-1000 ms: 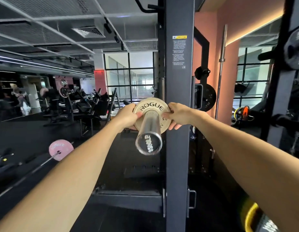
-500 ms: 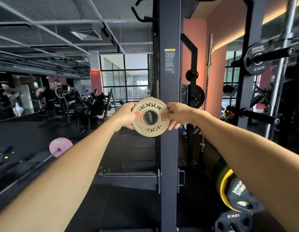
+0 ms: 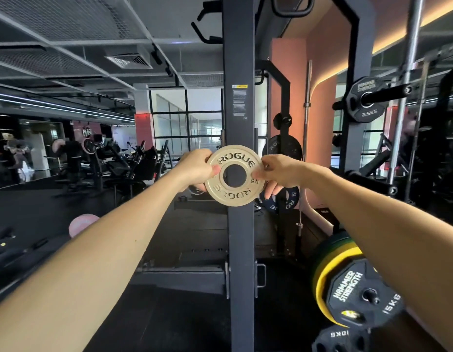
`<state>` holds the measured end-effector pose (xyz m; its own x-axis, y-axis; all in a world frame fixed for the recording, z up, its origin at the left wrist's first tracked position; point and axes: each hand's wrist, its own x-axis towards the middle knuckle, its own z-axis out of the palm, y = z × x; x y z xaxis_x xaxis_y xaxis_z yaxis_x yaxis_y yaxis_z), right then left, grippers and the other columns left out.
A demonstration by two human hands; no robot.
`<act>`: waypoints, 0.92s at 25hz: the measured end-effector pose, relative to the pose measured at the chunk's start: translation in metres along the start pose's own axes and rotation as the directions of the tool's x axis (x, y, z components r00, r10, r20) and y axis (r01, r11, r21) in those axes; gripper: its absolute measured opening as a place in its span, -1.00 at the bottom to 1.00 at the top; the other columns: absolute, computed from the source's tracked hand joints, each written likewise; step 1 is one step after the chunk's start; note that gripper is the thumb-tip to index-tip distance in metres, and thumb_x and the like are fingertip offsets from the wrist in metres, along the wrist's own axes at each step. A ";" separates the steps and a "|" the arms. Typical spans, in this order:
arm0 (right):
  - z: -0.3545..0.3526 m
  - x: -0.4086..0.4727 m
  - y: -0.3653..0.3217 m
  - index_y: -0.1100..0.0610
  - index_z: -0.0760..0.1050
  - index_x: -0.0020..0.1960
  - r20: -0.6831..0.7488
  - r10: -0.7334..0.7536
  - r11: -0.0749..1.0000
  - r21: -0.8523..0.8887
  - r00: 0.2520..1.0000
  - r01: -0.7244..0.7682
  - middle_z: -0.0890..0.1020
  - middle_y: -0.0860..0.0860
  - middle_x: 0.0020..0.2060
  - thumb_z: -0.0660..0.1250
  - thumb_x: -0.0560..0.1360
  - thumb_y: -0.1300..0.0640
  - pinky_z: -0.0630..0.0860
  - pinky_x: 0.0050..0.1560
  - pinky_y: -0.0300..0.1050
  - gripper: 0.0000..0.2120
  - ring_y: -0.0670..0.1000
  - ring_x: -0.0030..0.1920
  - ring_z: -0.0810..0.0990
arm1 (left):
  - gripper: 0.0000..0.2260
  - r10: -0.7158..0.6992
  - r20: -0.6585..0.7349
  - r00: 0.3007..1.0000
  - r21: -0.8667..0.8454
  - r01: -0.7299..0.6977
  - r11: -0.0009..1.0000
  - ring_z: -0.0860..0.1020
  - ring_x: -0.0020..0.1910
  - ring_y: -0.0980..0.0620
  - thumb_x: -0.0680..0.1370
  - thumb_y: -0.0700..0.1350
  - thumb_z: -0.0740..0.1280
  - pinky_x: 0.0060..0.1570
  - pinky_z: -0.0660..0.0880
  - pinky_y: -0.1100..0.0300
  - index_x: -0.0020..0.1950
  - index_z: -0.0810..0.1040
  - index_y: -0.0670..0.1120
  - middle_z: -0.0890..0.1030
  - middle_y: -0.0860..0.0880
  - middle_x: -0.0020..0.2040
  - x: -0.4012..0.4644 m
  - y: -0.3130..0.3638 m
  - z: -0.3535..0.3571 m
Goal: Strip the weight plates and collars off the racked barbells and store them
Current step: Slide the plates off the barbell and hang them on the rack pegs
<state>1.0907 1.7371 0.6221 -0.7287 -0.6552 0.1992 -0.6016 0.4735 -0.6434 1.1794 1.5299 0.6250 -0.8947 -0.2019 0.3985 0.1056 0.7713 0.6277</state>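
Note:
A small tan ROGUE weight plate (image 3: 235,194) hangs in the air at chest height, in front of the dark rack upright (image 3: 239,72). My left hand (image 3: 196,168) grips its left rim with the thumb on the face. My right hand (image 3: 277,172) grips its right rim the same way. The plate's centre hole is empty and the upright shows through it. No barbell sleeve is in view near the plate.
At the lower right, stored plates sit on rack pegs: a black 15 kg Hammer Strength plate (image 3: 359,298) over yellow and green ones, and a 10 kg plate (image 3: 339,337) below. A 2.5 kg plate (image 3: 366,97) hangs on an upper peg. Blue Rogue plates (image 3: 287,199) sit behind the upright.
The plate slid off the end of the barbell sleeve, which has left the view. Both hands kept their grip and the view swung right toward the plate storage pegs.

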 end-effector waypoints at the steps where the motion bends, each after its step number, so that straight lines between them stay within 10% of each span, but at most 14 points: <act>1: -0.012 -0.005 0.011 0.15 0.40 0.03 -0.004 -0.001 1.000 -0.003 1.000 0.001 0.67 0.12 -0.06 0.27 0.60 0.08 0.67 -0.11 0.05 -0.87 0.11 -0.25 0.71 | -0.90 0.003 -0.003 1.000 -0.004 -0.003 1.000 0.69 -0.18 -0.05 0.60 -0.15 0.30 -0.23 0.67 0.04 0.10 0.50 -0.11 0.63 -0.11 0.03 0.004 0.011 0.012; 23: -0.439 -0.119 0.368 0.10 0.44 0.03 -0.074 -0.024 0.994 -0.106 0.997 0.016 0.65 0.10 -0.16 0.28 0.58 0.06 0.65 -0.22 -0.02 -0.89 0.07 -0.36 0.65 | -0.86 0.078 -0.043 0.996 -0.118 -0.083 0.990 0.69 -0.15 -0.09 0.59 -0.12 0.33 -0.21 0.66 -0.05 0.12 0.53 -0.12 0.64 -0.11 0.05 0.195 0.383 0.397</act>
<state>0.8125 2.2480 0.6864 -0.7364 -0.6208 0.2689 -0.6443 0.5224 -0.5585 0.8733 2.0260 0.6778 -0.8643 -0.1663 0.4746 0.2297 0.7091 0.6667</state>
